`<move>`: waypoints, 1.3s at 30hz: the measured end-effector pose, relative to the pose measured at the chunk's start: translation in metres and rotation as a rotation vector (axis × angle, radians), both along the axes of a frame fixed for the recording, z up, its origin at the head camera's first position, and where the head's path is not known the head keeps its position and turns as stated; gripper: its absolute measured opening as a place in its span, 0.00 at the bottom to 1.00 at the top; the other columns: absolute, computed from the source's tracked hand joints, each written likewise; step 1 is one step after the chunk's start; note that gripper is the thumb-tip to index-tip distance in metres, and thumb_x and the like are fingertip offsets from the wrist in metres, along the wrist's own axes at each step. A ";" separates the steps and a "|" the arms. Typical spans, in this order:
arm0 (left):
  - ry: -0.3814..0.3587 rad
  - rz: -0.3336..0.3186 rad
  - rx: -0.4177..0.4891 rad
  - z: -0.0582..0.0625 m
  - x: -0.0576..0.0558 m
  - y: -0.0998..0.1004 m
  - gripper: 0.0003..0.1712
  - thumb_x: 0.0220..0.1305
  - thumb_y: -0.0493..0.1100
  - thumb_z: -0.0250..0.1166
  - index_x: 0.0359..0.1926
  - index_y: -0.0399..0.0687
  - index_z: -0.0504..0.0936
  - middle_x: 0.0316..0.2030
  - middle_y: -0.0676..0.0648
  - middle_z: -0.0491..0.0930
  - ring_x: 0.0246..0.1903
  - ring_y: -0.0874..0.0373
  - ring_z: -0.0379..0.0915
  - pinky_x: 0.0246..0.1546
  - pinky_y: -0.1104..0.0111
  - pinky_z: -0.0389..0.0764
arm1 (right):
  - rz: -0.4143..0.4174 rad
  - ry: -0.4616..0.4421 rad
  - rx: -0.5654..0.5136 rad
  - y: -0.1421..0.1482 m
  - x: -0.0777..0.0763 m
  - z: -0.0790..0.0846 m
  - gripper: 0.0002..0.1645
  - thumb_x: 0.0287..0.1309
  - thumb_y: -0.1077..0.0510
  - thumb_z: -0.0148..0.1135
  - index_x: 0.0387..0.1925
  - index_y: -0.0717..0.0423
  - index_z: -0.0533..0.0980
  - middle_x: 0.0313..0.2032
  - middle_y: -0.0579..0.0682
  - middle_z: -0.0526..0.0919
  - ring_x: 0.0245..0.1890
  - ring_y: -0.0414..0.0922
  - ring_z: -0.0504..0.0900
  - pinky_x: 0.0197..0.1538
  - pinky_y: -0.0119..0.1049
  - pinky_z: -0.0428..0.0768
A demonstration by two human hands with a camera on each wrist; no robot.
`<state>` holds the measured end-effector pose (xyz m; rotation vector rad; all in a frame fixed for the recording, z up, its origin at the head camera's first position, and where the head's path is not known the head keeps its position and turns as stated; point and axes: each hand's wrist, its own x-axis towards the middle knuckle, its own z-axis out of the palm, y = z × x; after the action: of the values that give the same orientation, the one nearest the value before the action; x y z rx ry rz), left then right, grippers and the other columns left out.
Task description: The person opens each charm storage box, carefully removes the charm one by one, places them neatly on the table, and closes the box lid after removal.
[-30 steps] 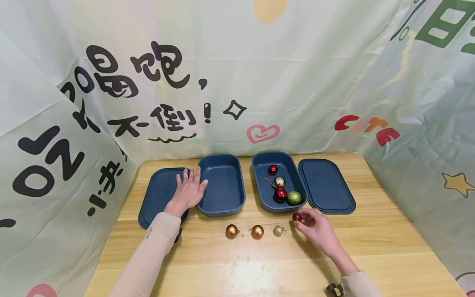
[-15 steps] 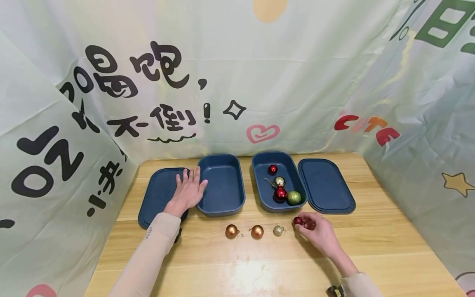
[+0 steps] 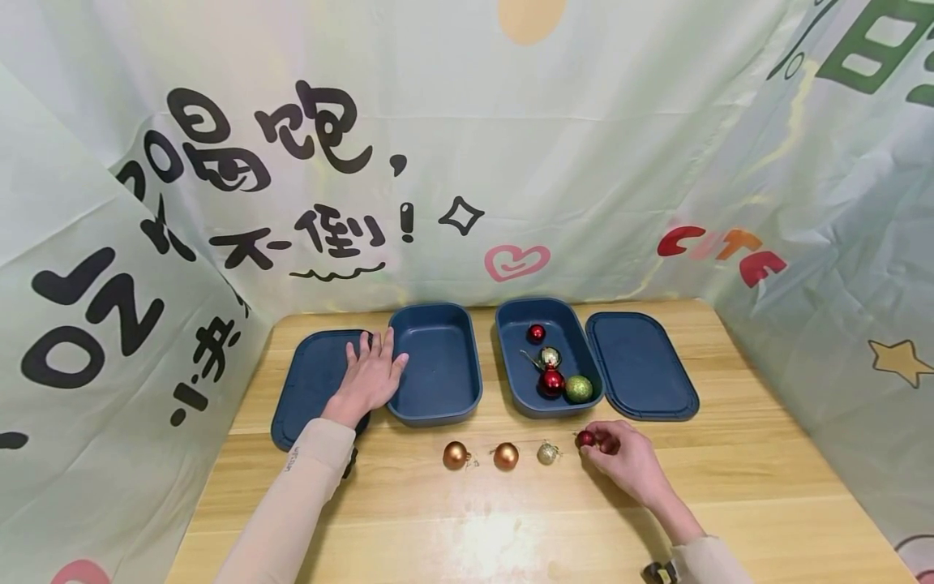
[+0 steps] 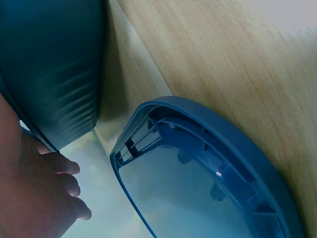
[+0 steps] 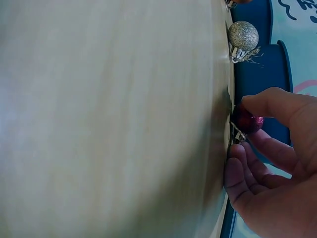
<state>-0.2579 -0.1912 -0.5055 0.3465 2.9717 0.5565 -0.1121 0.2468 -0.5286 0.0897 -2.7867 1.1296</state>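
Note:
Between thumb and fingers, my right hand pinches a small dark red glitter bauble by the table, in front of the right blue box. The right wrist view shows the thumb on top of that bauble, its hanging cap by the fingers. My left hand has its fingers spread, at the left rim of the other blue box and above the left lid. Whether it touches either cannot be told. A silver glitter bauble and two copper baubles, one left and one right, lie in a row.
Inside the right box are a small red bauble, a gold one, a larger red one and a green glitter one. A second blue lid lies beside it. Printed cloth hangs behind the wooden table.
My right hand has moved slightly down and toward me with the dark red bauble, away from the right box's front wall. My left hand has stayed where it was.

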 end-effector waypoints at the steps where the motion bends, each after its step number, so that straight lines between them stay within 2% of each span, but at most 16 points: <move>1: -0.001 0.000 -0.002 0.000 0.000 0.000 0.41 0.86 0.59 0.38 0.86 0.40 0.42 0.82 0.27 0.43 0.83 0.29 0.25 0.79 0.31 0.30 | -0.001 -0.003 0.002 0.000 0.000 0.000 0.17 0.52 0.65 0.79 0.46 0.61 0.86 0.35 0.50 0.84 0.32 0.39 0.81 0.36 0.27 0.80; 15: -0.023 -0.002 -0.002 0.001 -0.001 0.000 0.43 0.86 0.62 0.35 0.86 0.42 0.40 0.83 0.28 0.41 0.83 0.31 0.23 0.79 0.32 0.28 | 0.002 -0.041 0.014 0.001 0.000 0.003 0.17 0.53 0.63 0.79 0.46 0.60 0.86 0.36 0.49 0.85 0.34 0.39 0.80 0.38 0.28 0.79; 24: 0.000 -0.003 0.002 0.000 -0.001 0.002 0.41 0.87 0.58 0.38 0.85 0.39 0.42 0.82 0.26 0.43 0.83 0.29 0.25 0.78 0.30 0.32 | 0.008 -0.041 0.015 0.002 0.000 0.003 0.18 0.53 0.63 0.79 0.46 0.60 0.86 0.36 0.49 0.85 0.34 0.40 0.80 0.38 0.28 0.80; 31: -0.007 -0.006 0.019 0.001 0.001 -0.002 0.43 0.86 0.62 0.36 0.86 0.41 0.41 0.82 0.26 0.39 0.82 0.29 0.22 0.78 0.30 0.28 | 0.018 -0.053 0.003 0.001 0.001 0.004 0.19 0.53 0.63 0.79 0.48 0.60 0.85 0.38 0.50 0.85 0.35 0.42 0.81 0.38 0.29 0.80; 34: 0.008 -0.007 0.024 0.006 0.002 -0.003 0.44 0.85 0.64 0.36 0.86 0.41 0.43 0.82 0.25 0.40 0.82 0.28 0.22 0.78 0.30 0.28 | 0.031 -0.048 -0.007 0.001 0.001 0.005 0.20 0.53 0.63 0.79 0.49 0.60 0.85 0.39 0.51 0.86 0.36 0.42 0.81 0.39 0.29 0.81; 39: 0.080 -0.026 0.012 0.014 0.002 0.002 0.44 0.85 0.65 0.37 0.85 0.41 0.47 0.81 0.23 0.44 0.82 0.26 0.28 0.78 0.29 0.32 | 0.049 -0.014 -0.042 0.003 0.001 0.012 0.22 0.53 0.65 0.79 0.51 0.64 0.84 0.39 0.54 0.85 0.35 0.40 0.82 0.39 0.29 0.83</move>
<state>-0.2562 -0.1894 -0.4910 0.4171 3.0365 0.5708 -0.1108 0.2500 -0.5164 0.1469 -2.7861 1.2036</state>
